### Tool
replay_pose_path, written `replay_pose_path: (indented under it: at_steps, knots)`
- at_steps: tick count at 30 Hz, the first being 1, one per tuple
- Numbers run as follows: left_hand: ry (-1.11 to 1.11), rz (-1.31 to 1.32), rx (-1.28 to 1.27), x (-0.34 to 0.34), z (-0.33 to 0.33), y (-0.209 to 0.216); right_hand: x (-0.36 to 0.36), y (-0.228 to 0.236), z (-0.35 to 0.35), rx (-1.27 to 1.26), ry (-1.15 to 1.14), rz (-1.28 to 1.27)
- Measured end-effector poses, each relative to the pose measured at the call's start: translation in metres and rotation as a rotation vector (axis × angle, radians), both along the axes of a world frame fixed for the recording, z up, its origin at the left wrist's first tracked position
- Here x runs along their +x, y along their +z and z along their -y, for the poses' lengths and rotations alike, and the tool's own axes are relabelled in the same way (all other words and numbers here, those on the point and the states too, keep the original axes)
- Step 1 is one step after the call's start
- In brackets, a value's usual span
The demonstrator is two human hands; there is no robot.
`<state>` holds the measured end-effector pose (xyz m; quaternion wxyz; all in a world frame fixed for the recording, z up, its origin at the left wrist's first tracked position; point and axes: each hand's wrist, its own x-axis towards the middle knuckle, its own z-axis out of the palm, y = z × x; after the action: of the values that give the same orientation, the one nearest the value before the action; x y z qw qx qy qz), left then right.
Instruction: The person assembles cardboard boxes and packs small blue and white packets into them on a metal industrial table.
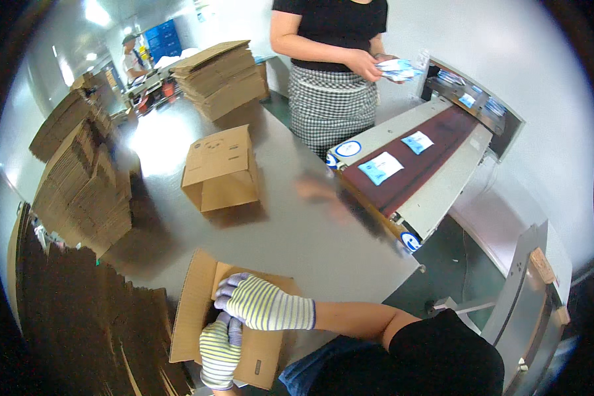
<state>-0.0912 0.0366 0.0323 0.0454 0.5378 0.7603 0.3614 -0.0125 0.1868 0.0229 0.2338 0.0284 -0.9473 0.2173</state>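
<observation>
A cardboard box [188, 317] with its flaps raised and spread stands at the near edge of the metal table. My left hand [220, 353], in a striped knit glove with purplish fingertips, grips the box at its near left part, fingers over the opening. My right hand [264, 302], gloved alike, reaches across the box from the right, its fingers bent and close together against the cardboard inside. The two hands nearly touch, and they hide most of the box's interior.
Another box [218, 162] sits farther up the table [290, 231]. Flattened cardboard stacks [79, 191] line the left, and another stack [218, 79] stands at the back. Across the table, a co-worker [333, 86] holds several blue-and-white packets [399, 69] beside a conveyor [416, 155] carrying similar packets.
</observation>
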Motion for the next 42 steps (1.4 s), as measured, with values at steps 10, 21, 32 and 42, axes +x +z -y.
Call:
replay_pose_path:
  at_steps: [10,21,32,42]
  knots:
    - [-0.018,0.072,-0.042,-0.002,0.000,-0.002,0.001,0.001,0.001,-0.015,-0.005,0.038]
    - [-0.020,0.033,-0.046,-0.008,0.001,-0.008,-0.004,-0.003,0.002,-0.042,0.008,0.011]
    - [-0.028,0.034,-0.156,-0.007,0.002,0.000,0.030,0.015,-0.024,-0.286,0.014,-0.364]
    - [-0.028,0.131,-0.249,-0.001,-0.011,0.017,0.107,-0.108,-0.259,0.520,-0.735,0.726]
